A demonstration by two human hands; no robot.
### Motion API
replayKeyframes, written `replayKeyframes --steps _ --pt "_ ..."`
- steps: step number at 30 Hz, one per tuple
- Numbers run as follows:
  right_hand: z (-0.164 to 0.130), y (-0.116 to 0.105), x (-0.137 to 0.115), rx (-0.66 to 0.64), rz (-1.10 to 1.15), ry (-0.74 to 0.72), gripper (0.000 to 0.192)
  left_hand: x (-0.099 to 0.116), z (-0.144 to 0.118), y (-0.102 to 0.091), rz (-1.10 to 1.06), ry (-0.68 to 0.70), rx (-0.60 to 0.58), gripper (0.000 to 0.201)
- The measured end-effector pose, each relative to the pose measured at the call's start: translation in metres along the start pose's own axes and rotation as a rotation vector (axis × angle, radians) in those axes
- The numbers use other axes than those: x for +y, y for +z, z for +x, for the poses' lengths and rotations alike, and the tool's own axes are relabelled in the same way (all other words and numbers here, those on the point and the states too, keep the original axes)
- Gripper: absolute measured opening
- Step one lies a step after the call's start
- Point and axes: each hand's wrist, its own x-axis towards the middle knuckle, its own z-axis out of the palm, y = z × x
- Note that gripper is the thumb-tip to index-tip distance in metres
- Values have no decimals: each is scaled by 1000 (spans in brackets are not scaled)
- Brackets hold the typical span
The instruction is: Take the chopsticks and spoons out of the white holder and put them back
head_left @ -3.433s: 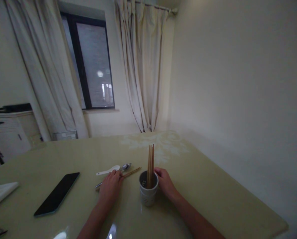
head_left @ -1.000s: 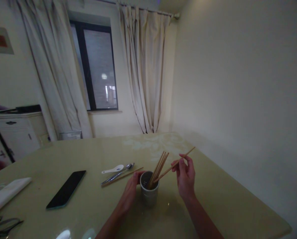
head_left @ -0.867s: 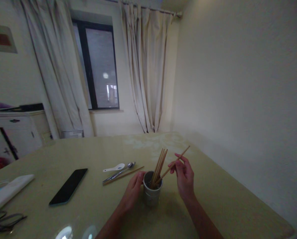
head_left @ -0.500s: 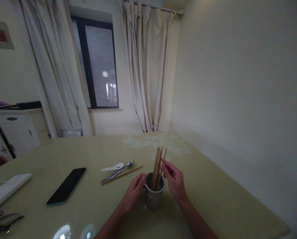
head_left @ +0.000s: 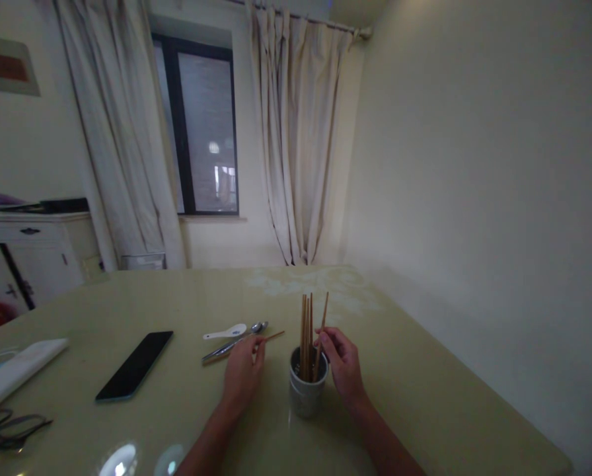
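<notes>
A grey cup (head_left: 308, 398) stands upright with several wooden chopsticks (head_left: 306, 337) leaning in it. At the cup's right rim, my right hand (head_left: 343, 360) pinches one chopstick (head_left: 324, 311), its lower end inside the cup. My left hand (head_left: 244, 370) is left of the cup, apart from it, fingers closed around a chopstick (head_left: 276, 335) lying on the table; the hand hides its middle. Just beyond that hand lie metal spoons (head_left: 257, 327) and a white spoon (head_left: 226, 332), their handles pointing left.
A black phone (head_left: 136, 367) lies on the pale green table (head_left: 191, 297) to the left. Farther left are a white device (head_left: 23, 370) and a dark coiled cable or pair of glasses (head_left: 13, 428). A wall (head_left: 474, 198) runs along the table's right side.
My left hand has let go of the cup and moved left onto the chopstick on the table. My right hand still holds its chopstick, now slightly lower and more upright.
</notes>
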Motion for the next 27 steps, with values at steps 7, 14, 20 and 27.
replayKeyframes --steps 7,14,20,27 --pt "0 -1 2 49 -31 -10 52 -11 -5 -5 628 -41 -25 42" --pt "-2 3 -2 90 -12 -15 45 -2 -8 -10 726 -70 -138 42" --pt "-2 0 4 85 -74 -67 41 1 -7 -12 669 -47 -153 31" --pt "2 -1 16 115 -39 5 52 -4 -8 -4 414 77 -58 28"
